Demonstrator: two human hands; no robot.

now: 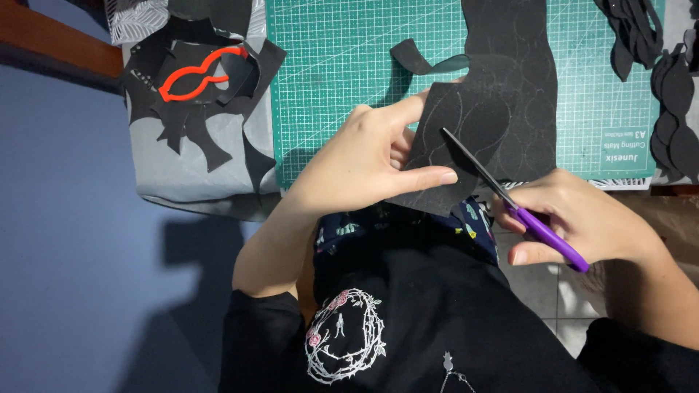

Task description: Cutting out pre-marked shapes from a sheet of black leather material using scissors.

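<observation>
My left hand (364, 156) pinches a sheet of black foam (502, 109) by its near edge, thumb on top; faint traced outlines show on it. My right hand (582, 222) grips purple-handled scissors (542, 233), whose dark blades (473, 164) lie partly open across the sheet's lower part. A curled black strip (411, 58) hangs off the sheet's far left edge. The sheet lies partly over a green cutting mat (349, 73).
A red-orange curved template (200, 73) rests on black foam scraps (196, 109) on a grey surface left of the mat. Cut black shapes (673, 109) pile at the right edge. Blue floor lies at left, tiles below my right hand.
</observation>
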